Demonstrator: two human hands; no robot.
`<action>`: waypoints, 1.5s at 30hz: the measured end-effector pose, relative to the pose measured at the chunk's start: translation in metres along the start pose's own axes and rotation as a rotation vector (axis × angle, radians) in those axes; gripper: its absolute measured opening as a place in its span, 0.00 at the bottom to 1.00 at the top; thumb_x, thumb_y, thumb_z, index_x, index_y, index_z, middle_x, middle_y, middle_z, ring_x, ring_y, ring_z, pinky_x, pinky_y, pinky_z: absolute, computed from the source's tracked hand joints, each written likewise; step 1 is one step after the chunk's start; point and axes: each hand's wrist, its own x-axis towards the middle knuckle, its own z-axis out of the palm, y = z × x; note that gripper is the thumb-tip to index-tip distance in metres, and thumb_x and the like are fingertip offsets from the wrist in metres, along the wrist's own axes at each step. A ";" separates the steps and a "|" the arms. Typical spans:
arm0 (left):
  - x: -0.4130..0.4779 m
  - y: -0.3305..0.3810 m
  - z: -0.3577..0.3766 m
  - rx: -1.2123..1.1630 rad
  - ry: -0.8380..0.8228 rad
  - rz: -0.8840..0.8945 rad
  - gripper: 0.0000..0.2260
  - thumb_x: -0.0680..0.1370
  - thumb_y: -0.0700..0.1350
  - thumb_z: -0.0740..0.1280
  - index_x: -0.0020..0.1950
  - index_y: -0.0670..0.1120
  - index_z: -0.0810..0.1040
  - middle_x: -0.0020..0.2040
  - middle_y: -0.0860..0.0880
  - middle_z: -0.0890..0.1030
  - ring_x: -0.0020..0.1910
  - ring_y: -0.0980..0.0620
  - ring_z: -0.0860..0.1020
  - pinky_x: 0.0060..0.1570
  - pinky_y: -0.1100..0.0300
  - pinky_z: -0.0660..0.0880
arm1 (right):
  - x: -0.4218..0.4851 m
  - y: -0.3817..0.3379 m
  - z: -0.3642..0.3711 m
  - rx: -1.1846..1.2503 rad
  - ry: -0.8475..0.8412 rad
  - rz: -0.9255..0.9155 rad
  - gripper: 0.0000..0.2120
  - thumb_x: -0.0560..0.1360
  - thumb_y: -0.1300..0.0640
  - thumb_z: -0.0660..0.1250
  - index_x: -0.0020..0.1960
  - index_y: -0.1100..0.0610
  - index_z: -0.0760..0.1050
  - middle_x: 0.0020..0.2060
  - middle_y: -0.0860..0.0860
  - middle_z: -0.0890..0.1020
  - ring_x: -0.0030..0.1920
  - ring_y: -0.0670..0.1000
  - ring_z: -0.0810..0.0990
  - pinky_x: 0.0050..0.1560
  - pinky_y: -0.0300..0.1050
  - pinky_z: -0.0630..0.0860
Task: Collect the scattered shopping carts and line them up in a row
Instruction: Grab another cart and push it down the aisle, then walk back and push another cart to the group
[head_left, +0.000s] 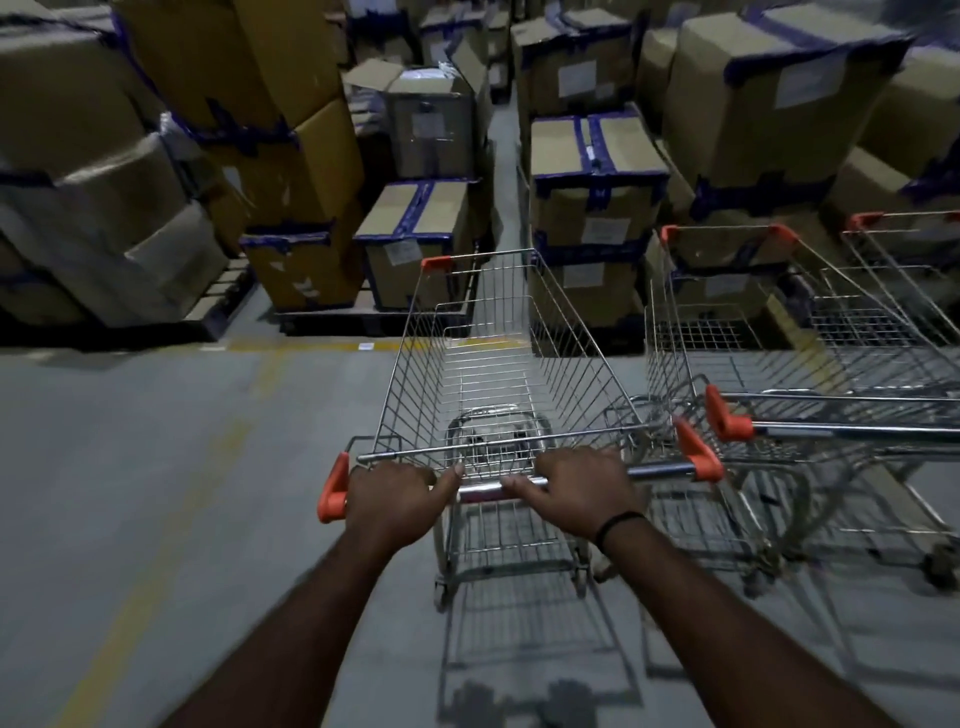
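A wire shopping cart (566, 332) with orange corner caps stands straight ahead of me, its basket empty. My left hand (392, 496) grips the left part of its chrome handle bar, next to the orange end cap. My right hand (582, 488) grips the same bar right of the middle; a black band circles that wrist. A second cart (769, 332) stands close on the right, side by side with mine and facing the same way. Part of a third cart (904, 270) shows at the far right edge.
Stacked cardboard boxes (415, 244) with blue tape sit on pallets a short way beyond the carts' fronts, with a narrow aisle (501, 171) between stacks. Grey concrete floor (156, 441) with faded yellow lines stretches to the left.
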 end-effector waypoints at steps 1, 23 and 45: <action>0.005 0.004 0.000 -0.005 0.000 -0.012 0.41 0.74 0.73 0.35 0.45 0.54 0.84 0.43 0.50 0.84 0.49 0.49 0.82 0.52 0.52 0.74 | 0.006 0.006 -0.001 0.003 0.000 -0.007 0.34 0.74 0.23 0.46 0.46 0.49 0.77 0.44 0.48 0.83 0.47 0.52 0.80 0.53 0.51 0.69; -0.028 0.034 -0.006 -0.270 0.140 -0.152 0.26 0.77 0.69 0.56 0.60 0.53 0.80 0.58 0.52 0.81 0.63 0.49 0.74 0.68 0.46 0.64 | 0.020 0.003 -0.011 0.101 -0.011 -0.026 0.22 0.75 0.31 0.52 0.46 0.45 0.77 0.48 0.45 0.82 0.57 0.50 0.77 0.65 0.58 0.62; -0.488 -0.125 0.015 -0.630 0.342 -0.856 0.24 0.76 0.64 0.62 0.66 0.52 0.78 0.65 0.55 0.77 0.69 0.53 0.68 0.67 0.54 0.68 | -0.224 -0.370 -0.016 0.502 -0.300 -0.845 0.18 0.78 0.39 0.66 0.61 0.48 0.79 0.59 0.43 0.81 0.57 0.45 0.79 0.56 0.44 0.75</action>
